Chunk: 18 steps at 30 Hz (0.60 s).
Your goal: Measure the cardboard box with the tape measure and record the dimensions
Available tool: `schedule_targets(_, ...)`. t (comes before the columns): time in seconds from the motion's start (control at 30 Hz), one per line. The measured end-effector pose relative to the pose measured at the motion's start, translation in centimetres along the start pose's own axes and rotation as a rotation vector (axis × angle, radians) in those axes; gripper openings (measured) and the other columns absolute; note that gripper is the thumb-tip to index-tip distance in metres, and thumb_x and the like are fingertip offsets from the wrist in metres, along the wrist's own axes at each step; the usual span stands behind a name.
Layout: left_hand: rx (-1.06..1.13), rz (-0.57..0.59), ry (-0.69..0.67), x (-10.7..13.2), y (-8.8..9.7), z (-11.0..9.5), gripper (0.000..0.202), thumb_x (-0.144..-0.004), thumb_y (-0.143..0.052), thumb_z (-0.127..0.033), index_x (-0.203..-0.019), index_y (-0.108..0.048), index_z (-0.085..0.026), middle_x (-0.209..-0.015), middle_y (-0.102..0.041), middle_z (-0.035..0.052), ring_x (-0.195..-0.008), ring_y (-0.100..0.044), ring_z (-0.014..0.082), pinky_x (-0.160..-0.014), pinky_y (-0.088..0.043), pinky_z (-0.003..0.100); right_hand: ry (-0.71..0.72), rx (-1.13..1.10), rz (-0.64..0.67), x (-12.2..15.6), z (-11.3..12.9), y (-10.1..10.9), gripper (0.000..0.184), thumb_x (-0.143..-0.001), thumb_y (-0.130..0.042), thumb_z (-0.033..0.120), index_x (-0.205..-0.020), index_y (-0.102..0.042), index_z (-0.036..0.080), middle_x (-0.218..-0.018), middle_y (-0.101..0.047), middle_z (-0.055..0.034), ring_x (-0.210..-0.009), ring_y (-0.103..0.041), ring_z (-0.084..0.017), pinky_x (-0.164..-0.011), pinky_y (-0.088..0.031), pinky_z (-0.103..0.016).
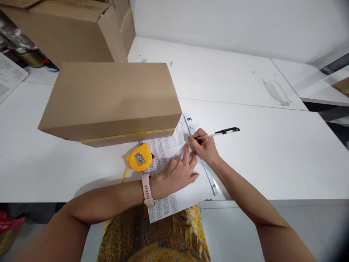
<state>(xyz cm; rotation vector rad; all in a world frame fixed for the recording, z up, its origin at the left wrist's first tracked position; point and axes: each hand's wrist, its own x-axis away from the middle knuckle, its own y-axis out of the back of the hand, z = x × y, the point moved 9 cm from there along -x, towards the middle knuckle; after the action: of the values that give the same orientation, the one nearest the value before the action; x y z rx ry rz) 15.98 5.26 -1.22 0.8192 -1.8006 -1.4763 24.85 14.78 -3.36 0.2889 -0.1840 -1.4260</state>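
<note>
My right hand (pixel 206 147) is closed around a pen (pixel 215 134) with a black cap on its upper end, its tip down at the paper. Beneath both hands lies a white sheet of paper (pixel 170 207) covered in columns of handwriting. My left hand (pixel 181 169) rests on the sheet with fingers spread, beside the right hand; a pink watch strap (pixel 147 189) is on that wrist. A pale strip with printed letters (pixel 209 174) runs along the sheet's right edge, partly under my right hand. Left of the sheet's middle sits a yellow tape measure (pixel 140 158).
A closed cardboard box (pixel 114 98) covers the sheet's far edge. Behind it stands a larger cardboard box (pixel 62 29). The white table (pixel 259 156) has its front edge close to my body. A wall (pixel 231 29) rises at the back.
</note>
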Motion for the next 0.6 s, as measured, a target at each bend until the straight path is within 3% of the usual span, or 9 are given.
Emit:
schedule_targets(0.33, -0.039, -0.002, -0.018, -0.14, -0.14, -0.21, 0.064, -0.102, -0.047, -0.051, -0.151, -0.046, -0.009, -0.154, -0.043, 0.0328, -0.077, -0.073, 0.0296, -0.060, -0.055, 0.036, -0.021, 0.002, 0.017, 0.05, -0.02, -0.29, 0.034, -0.090, -0.065, 0.046, -0.072, -0.047, 0.023, -0.055, -0.040, 0.0069, -0.049, -0.033, -0.010, -0.047, -0.027, -0.026)
schedule_targets(0.6, -0.132, -0.036, -0.028, -0.13, 0.21, -0.44, 0.065, -0.102, -0.046, -0.052, -0.150, -0.048, -0.008, -0.153, -0.045, 0.0334, -0.075, -0.073, 0.0258, -0.059, -0.056, 0.033, 0.008, 0.029, 0.001, 0.01, 0.15, -0.12, 0.029, -0.089, -0.065, 0.037, -0.072, -0.047, 0.023, -0.055, -0.041, 0.0071, -0.050, -0.034, -0.009, -0.046, -0.027, -0.025)
